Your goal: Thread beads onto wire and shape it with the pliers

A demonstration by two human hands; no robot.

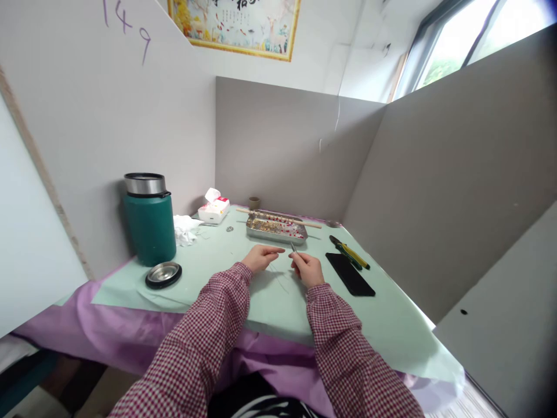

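Observation:
My left hand point(260, 258) is over the table with its index finger pointing right and the thumb close under it, as in a pinch. What lies between those fingertips is too small to make out. A little to the right, my right hand point(308, 269) is closed around slim metal tweezers point(293, 247), whose tip points up and away from me. Thin wire-like strands point(278, 281) hang or lie below the two hands. Just beyond them stands a shallow metal tray point(275, 237) of small gold and red pieces, with a wooden stick point(310, 224) across it.
A green thermos point(150, 229) and its lid point(163, 274) stand left, near crumpled tissue point(186, 227) and a tissue pack point(214, 210). A black phone point(350, 274) and yellow-green-handled pliers point(354, 255) lie right. A small cup point(255, 202) is behind. Grey partitions point(287, 145) enclose the table.

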